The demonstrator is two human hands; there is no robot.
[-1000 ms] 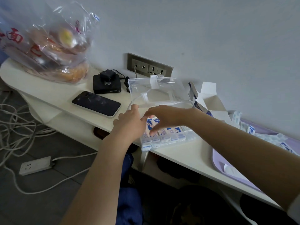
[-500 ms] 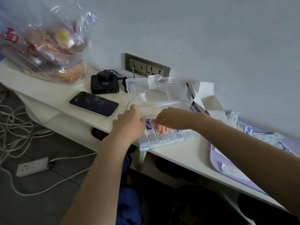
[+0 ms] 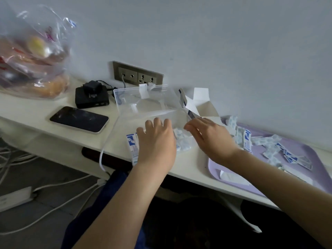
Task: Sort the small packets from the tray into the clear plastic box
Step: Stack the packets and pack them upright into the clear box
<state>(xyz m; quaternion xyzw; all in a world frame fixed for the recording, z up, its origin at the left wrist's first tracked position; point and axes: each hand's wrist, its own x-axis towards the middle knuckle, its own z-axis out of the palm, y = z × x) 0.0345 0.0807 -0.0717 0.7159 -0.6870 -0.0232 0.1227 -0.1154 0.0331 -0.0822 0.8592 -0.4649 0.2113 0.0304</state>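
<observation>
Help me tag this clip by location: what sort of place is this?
Probably a bedroom or dorm room: a narrow white desk against a wall holds a phone and a plastic bag of food; a power strip lies on the floor.

Your white table (image 3: 188,163) holds a food bag (image 3: 34,56), a black box (image 3: 91,98) and a phone (image 3: 79,119) on the left. Rightward lie the clear box (image 3: 147,103), an open carton (image 3: 201,103) and the tray (image 3: 211,165).
</observation>
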